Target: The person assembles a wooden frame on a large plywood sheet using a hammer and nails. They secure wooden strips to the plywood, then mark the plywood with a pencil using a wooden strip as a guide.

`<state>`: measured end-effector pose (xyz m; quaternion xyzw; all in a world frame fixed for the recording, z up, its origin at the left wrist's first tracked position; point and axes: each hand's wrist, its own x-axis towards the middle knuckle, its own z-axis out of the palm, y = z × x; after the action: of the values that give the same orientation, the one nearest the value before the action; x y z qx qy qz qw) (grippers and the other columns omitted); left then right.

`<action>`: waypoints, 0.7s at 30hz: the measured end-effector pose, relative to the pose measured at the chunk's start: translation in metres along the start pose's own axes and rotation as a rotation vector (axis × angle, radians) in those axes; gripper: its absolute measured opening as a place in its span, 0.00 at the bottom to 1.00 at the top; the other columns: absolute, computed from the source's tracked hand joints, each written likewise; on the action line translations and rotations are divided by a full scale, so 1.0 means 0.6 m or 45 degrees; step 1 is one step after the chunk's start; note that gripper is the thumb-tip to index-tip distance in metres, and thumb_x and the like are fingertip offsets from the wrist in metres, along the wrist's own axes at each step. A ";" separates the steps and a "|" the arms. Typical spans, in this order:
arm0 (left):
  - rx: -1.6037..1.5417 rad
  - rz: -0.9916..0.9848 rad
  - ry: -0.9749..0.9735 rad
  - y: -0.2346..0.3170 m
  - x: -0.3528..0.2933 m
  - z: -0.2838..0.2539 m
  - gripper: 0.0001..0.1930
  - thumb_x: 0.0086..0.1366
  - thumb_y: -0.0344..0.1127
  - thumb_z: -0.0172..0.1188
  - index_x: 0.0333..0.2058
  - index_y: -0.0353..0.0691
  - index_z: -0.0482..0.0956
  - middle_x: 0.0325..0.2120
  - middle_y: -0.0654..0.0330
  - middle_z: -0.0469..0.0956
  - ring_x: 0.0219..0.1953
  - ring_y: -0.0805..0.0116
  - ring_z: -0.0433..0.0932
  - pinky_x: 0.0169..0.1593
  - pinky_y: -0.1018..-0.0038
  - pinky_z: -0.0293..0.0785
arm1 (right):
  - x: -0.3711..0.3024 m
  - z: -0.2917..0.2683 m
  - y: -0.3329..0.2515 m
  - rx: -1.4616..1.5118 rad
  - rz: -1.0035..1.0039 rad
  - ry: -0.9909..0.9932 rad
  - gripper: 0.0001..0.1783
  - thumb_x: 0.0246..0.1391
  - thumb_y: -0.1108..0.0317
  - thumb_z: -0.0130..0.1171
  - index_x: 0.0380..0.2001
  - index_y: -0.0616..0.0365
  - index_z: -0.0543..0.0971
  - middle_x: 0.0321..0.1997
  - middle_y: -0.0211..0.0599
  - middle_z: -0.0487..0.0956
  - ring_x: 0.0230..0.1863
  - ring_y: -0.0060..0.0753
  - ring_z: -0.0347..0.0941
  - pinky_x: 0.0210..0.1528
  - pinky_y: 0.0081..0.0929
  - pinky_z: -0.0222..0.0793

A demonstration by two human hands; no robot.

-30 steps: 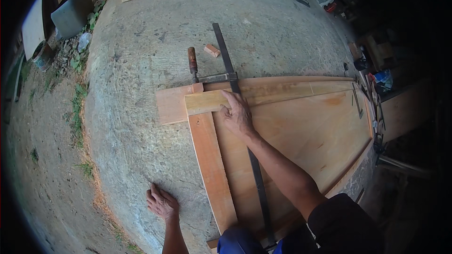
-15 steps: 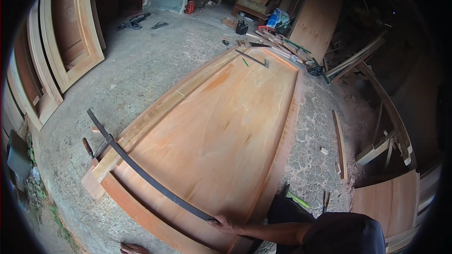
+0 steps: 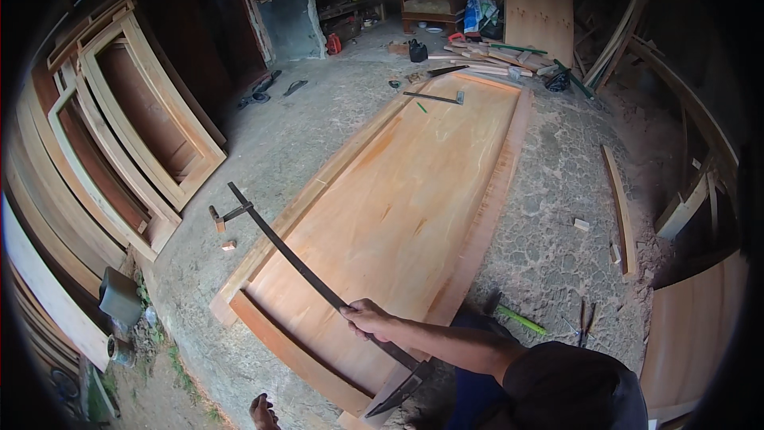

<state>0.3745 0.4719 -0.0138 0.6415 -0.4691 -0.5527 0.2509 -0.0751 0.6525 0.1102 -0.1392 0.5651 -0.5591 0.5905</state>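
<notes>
My right hand (image 3: 366,319) is closed around the dark metal bar of a long bar clamp (image 3: 296,259). The clamp slants across the near part of a large wooden door panel (image 3: 382,215). Its sliding jaw, with a wooden-handled screw (image 3: 216,219), sticks out past the panel's left rail. The fixed jaw (image 3: 404,386) is by the near right corner, over the end rail (image 3: 298,348). Low at the picture's edge, my left hand (image 3: 263,412) holds nothing; its fingers are loosely bent and apart.
On the panel's far end lie a try square (image 3: 438,99) and a green pencil (image 3: 422,107). Wooden frames (image 3: 151,111) lean at left. Pliers (image 3: 586,322) and a green-handled tool (image 3: 521,319) lie on the concrete at right. Offcuts (image 3: 501,60) are piled behind.
My right hand has shifted from the clamp's near end to a grip along its bar. The clamp's screw end has come away from the left rail. My left hand has risen, and the view has shifted.
</notes>
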 end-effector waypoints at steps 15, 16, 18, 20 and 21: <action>-0.849 -0.135 -0.840 0.237 -0.253 0.402 0.17 0.65 0.17 0.46 0.49 0.35 0.76 0.40 0.55 0.81 0.41 0.61 0.83 0.47 0.68 0.82 | -0.561 -0.596 0.082 -0.313 -0.117 1.029 0.19 0.69 0.58 0.52 0.25 0.56 0.71 0.15 0.28 0.69 0.09 0.20 0.61 0.10 0.25 0.55; -0.774 -0.198 -0.819 0.220 -0.278 0.453 0.16 0.65 0.17 0.46 0.48 0.36 0.76 0.39 0.56 0.82 0.39 0.62 0.83 0.45 0.69 0.82 | -0.594 -0.609 0.118 -0.274 -0.093 1.116 0.19 0.69 0.56 0.52 0.24 0.55 0.71 0.15 0.28 0.69 0.09 0.20 0.61 0.10 0.24 0.55; -0.766 -0.346 -0.925 0.179 -0.320 0.534 0.15 0.65 0.19 0.47 0.48 0.36 0.76 0.37 0.55 0.81 0.37 0.62 0.82 0.43 0.68 0.82 | -0.639 -0.635 0.200 -0.220 -0.103 1.246 0.20 0.67 0.54 0.52 0.23 0.53 0.70 0.15 0.27 0.69 0.09 0.20 0.61 0.10 0.23 0.54; -0.797 -0.484 -0.942 0.140 -0.359 0.609 0.11 0.67 0.22 0.49 0.46 0.36 0.76 0.36 0.55 0.81 0.35 0.62 0.82 0.41 0.69 0.81 | -0.675 -0.671 0.297 -0.222 -0.159 1.328 0.21 0.67 0.53 0.51 0.23 0.53 0.71 0.14 0.27 0.68 0.09 0.20 0.61 0.10 0.23 0.53; -0.839 -0.555 -0.957 0.122 -0.369 0.639 0.10 0.68 0.24 0.50 0.46 0.36 0.76 0.36 0.56 0.81 0.33 0.62 0.81 0.39 0.69 0.80 | -0.691 -0.689 0.344 -0.238 -0.192 1.362 0.21 0.68 0.53 0.51 0.23 0.52 0.71 0.14 0.26 0.68 0.09 0.19 0.61 0.10 0.23 0.53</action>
<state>-0.0001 0.7103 0.0514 0.3696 -0.1846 -0.9009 0.1331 -0.2021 1.2544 0.0247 0.0724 0.8222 -0.5402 0.1642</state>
